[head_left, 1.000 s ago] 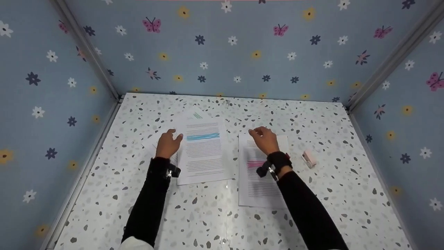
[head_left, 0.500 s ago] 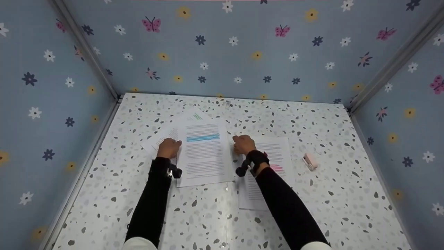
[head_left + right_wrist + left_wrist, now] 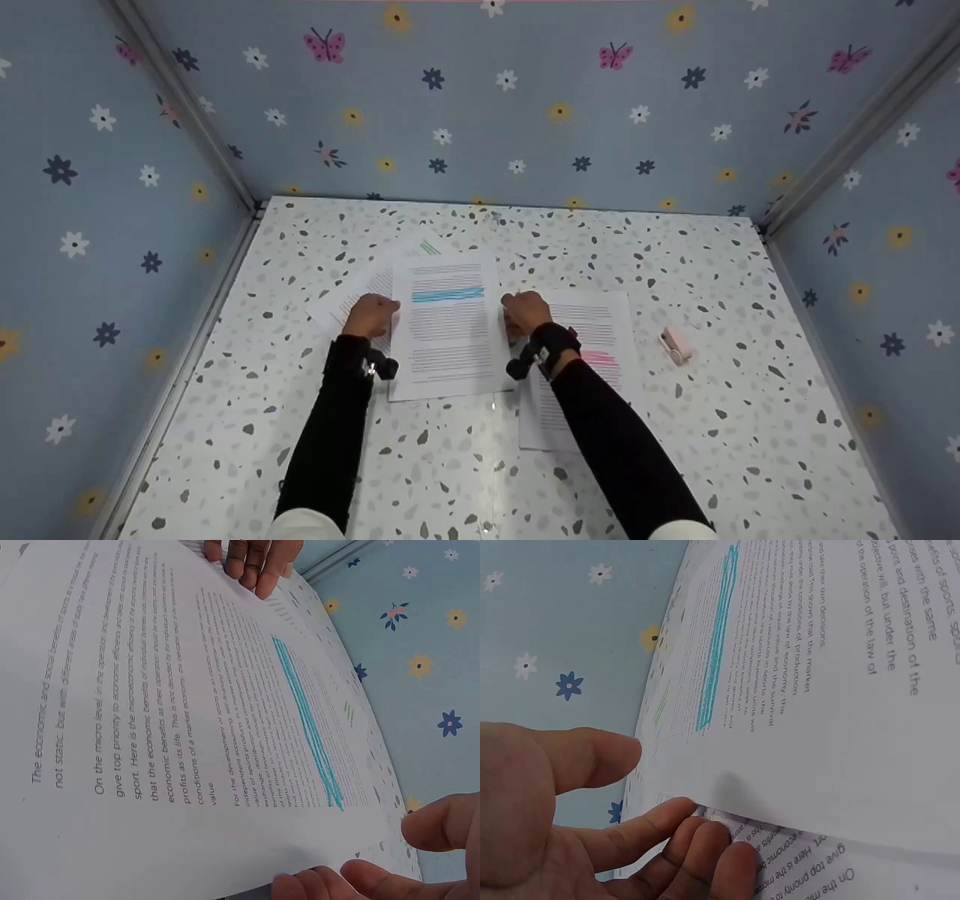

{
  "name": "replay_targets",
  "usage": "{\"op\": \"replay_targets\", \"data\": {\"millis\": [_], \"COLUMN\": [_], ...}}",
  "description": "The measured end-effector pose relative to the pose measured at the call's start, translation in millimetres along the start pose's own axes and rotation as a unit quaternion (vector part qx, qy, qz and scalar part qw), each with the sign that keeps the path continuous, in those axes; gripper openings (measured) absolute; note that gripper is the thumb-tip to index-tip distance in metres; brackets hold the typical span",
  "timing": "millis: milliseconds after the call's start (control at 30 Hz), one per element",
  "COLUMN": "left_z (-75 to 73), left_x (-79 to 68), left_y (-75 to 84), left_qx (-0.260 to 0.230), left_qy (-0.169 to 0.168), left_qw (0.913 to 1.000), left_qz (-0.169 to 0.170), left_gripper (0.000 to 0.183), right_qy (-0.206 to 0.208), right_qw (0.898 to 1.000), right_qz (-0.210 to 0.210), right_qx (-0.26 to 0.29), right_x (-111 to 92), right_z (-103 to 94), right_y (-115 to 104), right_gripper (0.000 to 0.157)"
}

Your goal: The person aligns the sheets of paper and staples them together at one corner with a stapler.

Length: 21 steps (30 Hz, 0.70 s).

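A printed sheet with a blue highlighted band [image 3: 448,295] lies on the table between both hands. My left hand [image 3: 370,315] is at its left edge. In the left wrist view the fingertips [image 3: 682,806] meet that edge, with the thumb apart from them. At the opposite edge is my right hand [image 3: 528,311]; its fingertips [image 3: 300,883] are against the sheet in the right wrist view, and its thumb also stands apart. More printed pages [image 3: 375,283], one with green marks, fan out underneath. A pink-highlighted sheet [image 3: 596,322] lies to the right, partly hidden by my right forearm.
A small pale-pink stapler-like object [image 3: 676,345] sits right of the pink-marked sheet. The speckled white table [image 3: 442,480] is bounded by flowered blue panels [image 3: 480,97] at the back and sides.
My right hand has moved left from over the pink-marked sheet to the blue-marked one, and my left-hand fingers have drawn in at its edge. The blue-marked sheet has shifted slightly right.
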<state>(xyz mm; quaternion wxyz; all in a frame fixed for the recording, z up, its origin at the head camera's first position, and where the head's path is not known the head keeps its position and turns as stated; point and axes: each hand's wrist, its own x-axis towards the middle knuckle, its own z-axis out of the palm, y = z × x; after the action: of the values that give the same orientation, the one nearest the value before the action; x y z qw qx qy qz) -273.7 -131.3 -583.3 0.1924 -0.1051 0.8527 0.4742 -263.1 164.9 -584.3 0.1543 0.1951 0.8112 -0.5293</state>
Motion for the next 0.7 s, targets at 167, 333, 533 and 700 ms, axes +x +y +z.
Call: {"op": "replay_targets", "data": {"millis": [167, 333, 533, 700], "left_z": [2.7, 3.3, 4.1, 4.8], "left_x": [2.7, 3.5, 8.0, 11.5], "left_y": [-0.7, -2.0, -6.5, -9.5], "left_qx": [-0.013, -0.006, 0.059, 0.076], "left_qy": [0.004, 0.008, 0.030, 0.038], "left_qw": [0.9999, 1.0000, 0.9971, 0.9955], "left_qz": [-0.002, -0.001, 0.038, 0.042], "left_gripper": [0.045, 0.049, 0.033, 0.044], "right_qy": [-0.002, 0.008, 0.011, 0.022], "right_qw": [0.999, 0.993, 0.993, 0.992], "right_qz": [-0.009, -0.063, -0.070, -0.078], "right_qx": [-0.034, -0.099, -0.093, -0.101], "right_x": [4, -3, -9, -5], "right_z": [4.9, 8.7, 12.8, 16.3], "right_y": [1, 0, -1, 1], "right_gripper": [0.030, 0.036, 0.044, 0.024]}}
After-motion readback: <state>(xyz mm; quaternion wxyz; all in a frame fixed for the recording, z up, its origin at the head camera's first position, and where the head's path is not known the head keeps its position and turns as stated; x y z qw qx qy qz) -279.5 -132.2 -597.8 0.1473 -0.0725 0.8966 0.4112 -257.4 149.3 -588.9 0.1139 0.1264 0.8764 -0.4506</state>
